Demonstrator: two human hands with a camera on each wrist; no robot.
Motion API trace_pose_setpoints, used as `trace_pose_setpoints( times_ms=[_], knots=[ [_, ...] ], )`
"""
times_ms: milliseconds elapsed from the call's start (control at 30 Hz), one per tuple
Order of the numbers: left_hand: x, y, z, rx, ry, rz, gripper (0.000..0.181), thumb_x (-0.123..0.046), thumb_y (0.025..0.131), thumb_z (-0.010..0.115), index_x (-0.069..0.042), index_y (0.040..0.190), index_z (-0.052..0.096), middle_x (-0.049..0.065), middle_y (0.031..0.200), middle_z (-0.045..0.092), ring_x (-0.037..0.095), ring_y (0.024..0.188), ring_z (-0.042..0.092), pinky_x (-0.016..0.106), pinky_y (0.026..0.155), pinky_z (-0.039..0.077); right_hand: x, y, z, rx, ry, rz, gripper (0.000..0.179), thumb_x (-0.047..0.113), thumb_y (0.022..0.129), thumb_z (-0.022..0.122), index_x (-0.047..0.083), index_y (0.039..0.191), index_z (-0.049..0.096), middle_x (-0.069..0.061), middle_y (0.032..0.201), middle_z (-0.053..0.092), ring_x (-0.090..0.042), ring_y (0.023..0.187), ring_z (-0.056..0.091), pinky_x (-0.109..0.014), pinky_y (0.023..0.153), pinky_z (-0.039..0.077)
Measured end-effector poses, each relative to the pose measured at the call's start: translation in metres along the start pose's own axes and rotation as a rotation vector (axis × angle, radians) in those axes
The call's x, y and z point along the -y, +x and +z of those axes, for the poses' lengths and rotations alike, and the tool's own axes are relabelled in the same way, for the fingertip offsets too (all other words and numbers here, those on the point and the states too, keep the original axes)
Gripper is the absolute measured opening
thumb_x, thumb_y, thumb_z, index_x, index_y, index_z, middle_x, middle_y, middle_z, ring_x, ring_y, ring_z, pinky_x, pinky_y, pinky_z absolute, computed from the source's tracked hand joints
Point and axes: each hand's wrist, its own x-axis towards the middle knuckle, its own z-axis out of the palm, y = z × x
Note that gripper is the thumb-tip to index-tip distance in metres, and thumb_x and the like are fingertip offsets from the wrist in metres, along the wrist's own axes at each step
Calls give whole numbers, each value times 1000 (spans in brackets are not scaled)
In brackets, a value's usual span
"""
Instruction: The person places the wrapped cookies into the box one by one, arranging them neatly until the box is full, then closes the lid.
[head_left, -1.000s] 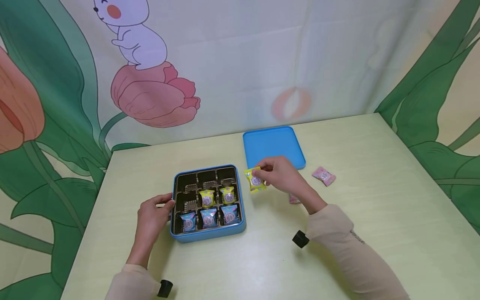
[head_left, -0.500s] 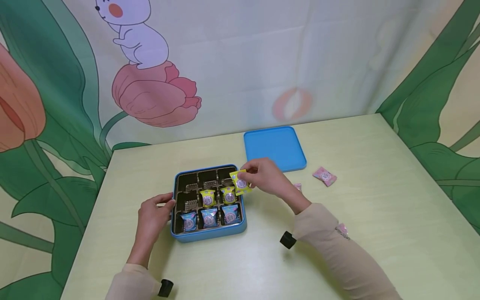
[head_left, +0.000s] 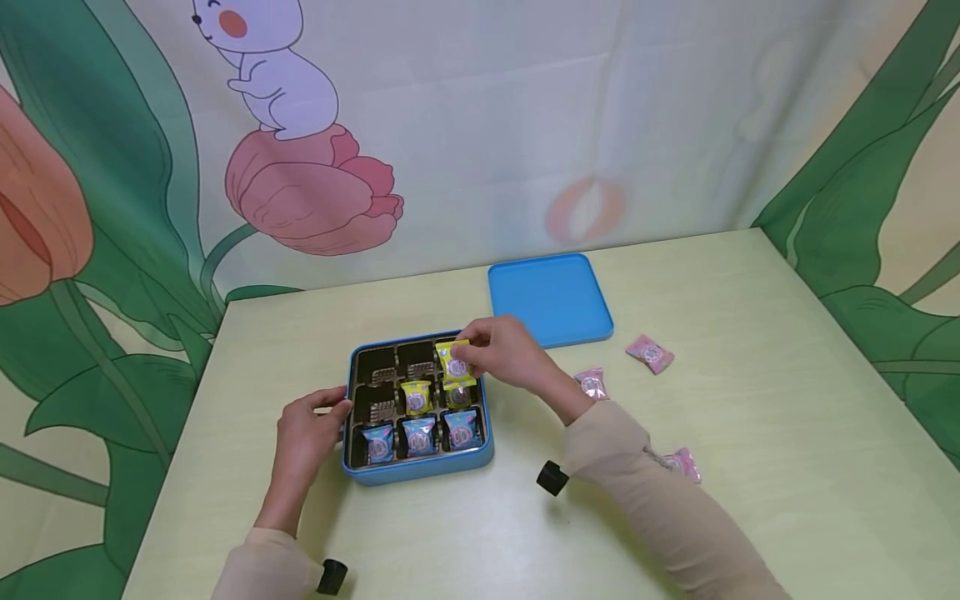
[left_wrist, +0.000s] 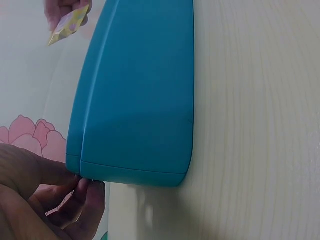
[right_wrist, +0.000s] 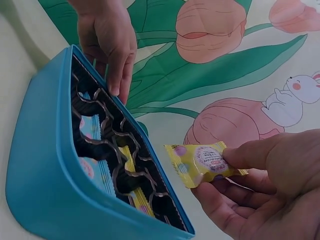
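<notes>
A blue square box (head_left: 420,477) with a dark compartment tray sits on the table. Its front row bears three blue wrapped sweets (head_left: 418,436); a yellow wrapped sweet (head_left: 416,397) lies in the middle compartment, and another (head_left: 458,397) to its right. My left hand (head_left: 303,433) grips the box's left edge, thumb at the rim and fingers against the side. Between thumb and fingers my right hand (head_left: 502,350) pinches a yellow packet printed "Macaron" (right_wrist: 202,162). In the head view this packet overlaps the back right compartment; the right wrist view shows it above the rim.
A blue lid (head_left: 551,300) lies behind and right of the box. Pink wrapped sweets are scattered on the right: one (head_left: 650,354) beside the lid, one (head_left: 592,383) near the right wrist, one (head_left: 686,464) partly behind the sleeve. A printed curtain (head_left: 480,125) hangs behind the table.
My right hand has moved left with the yellow macaron packet, from beside the box to over its back right part. The left hand stays at the box's edge.
</notes>
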Motion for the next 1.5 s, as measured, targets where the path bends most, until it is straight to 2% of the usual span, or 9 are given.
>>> trace_pose_setpoints(
  times_ms=[267,433,500,567,733,833,967,1200,1500],
  knots=[
    [0,0,0,-2,-11,-8,36,-13,104,62,1,137,65,26,130,64,27,92,69,25,67,55,8,10,17,32,23,-3,15,13,100,70,0,105,75,-6,81,71,-22,70,71,-46,73,61],
    [0,0,0,0,-12,-7,36,-14,104,62,1,137,65,26,130,64,28,93,69,26,68,56,11,14,24,68,33,5,17,14,102,67,0,108,75,-7,82,71,-24,73,72,-41,72,61],
    [0,0,0,-2,-13,-4,36,-14,104,62,1,136,65,26,130,64,28,93,69,25,68,56,11,15,27,75,24,2,17,14,102,66,1,109,75,-6,82,72,-27,75,72,-36,69,60],
    [0,0,0,-3,-13,-1,36,-14,104,62,1,136,65,26,129,64,27,92,69,25,68,56,13,16,29,80,10,-1,18,14,103,65,1,110,75,-6,82,72,-32,79,73,-37,69,60],
    [1,1,0,-3,-14,0,36,-13,104,62,1,136,66,26,129,65,24,89,70,24,67,56,15,19,36,87,-18,-7,18,15,104,64,2,109,75,-4,81,71,-35,82,73,-29,59,53],
    [1,1,0,-4,-11,3,36,-13,104,62,1,136,65,26,129,65,24,88,70,24,67,56,16,22,41,86,-28,-17,18,15,104,63,3,108,75,-4,81,72,-34,81,73,-26,57,49],
    [1,1,0,-7,-10,8,36,-14,104,62,1,136,65,26,130,65,25,91,70,23,67,55,18,26,46,93,-19,-22,18,13,104,63,2,108,76,-4,83,72,-32,81,73,-25,63,54],
    [0,1,0,1,-10,-7,36,-13,104,62,1,137,65,27,132,63,28,94,69,26,69,57,22,31,55,97,6,1,18,14,104,64,3,109,76,-4,86,73,-26,80,74,-32,70,59],
    [0,1,0,4,-15,-9,37,-15,105,62,1,138,64,26,134,62,30,96,69,25,69,56,25,41,71,63,-23,25,16,16,103,66,5,105,78,-1,84,73,-22,77,73,-25,62,56]
  ],
)
